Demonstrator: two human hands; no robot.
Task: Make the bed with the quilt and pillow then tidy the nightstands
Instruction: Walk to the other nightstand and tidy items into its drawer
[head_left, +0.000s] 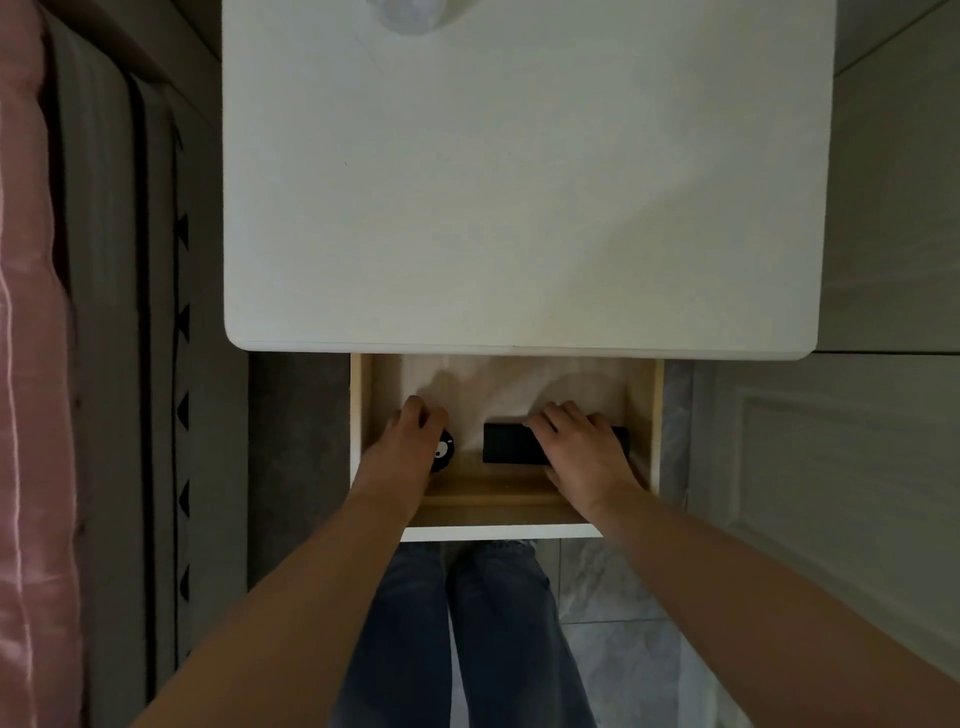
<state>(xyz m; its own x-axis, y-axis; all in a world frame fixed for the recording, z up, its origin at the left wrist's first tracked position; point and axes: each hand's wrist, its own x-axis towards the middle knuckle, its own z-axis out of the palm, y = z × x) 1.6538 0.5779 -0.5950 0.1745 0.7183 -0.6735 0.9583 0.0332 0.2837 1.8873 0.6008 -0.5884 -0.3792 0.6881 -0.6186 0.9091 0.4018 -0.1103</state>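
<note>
A: Looking down: a smooth white nightstand (519, 182), its pale wooden drawer (652, 415) pulled open, likely for stowing clutter.

B: And the hands?

A: The right hand (582, 452) curls over a flat black rectangular device (511, 442); the left hand (410, 441) cups a small round black object (444, 451).

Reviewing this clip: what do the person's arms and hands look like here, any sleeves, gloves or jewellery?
Both forearms are bare up to the frame edge, with no sleeves in view. The left hand and right hand wear no gloves, and no rings, watch or bracelet show on the visible sides of the fingers and wrists. Below the arms, the person wears faded blue denim jeans.
</note>
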